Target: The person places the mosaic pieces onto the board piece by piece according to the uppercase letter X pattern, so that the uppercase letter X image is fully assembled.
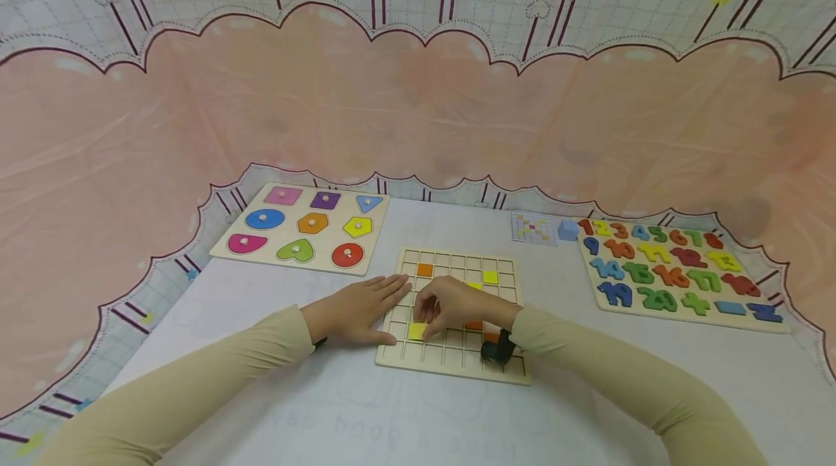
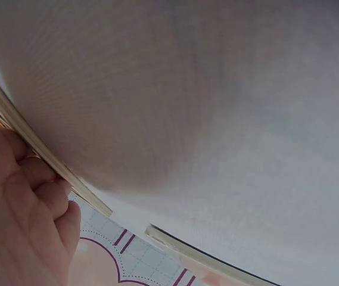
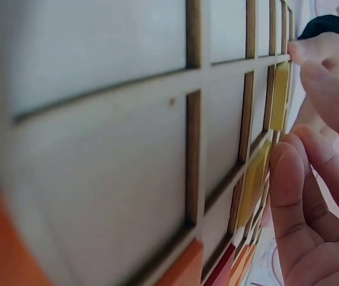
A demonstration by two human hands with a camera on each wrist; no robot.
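Observation:
A wooden grid board [image 1: 453, 373] lies in the middle of the table, with orange and yellow square tiles in some cells. My left hand [image 1: 366, 306] rests flat across its left edge, fingers extended. In the left wrist view, the fingers [image 2: 62, 202] lie along the board's side. Bent over the lower left cells is my right hand [image 1: 451, 303], thumb beside a yellow tile [image 1: 416, 332]. The right wrist view has this yellow tile [image 3: 281, 95] near the thumb and another yellow tile [image 3: 254, 185] against the fingertips. Thumb and fingers stand apart, with no tile visible between them.
A knobbed shape puzzle [image 1: 297, 223] lies at the back left. At the right is a number puzzle [image 1: 679, 263] with coloured digits. A small pattern card [image 1: 532, 228] and a blue block [image 1: 567, 230] sit behind the grid board. A patterned cloth [image 1: 392, 110] rises behind the table.

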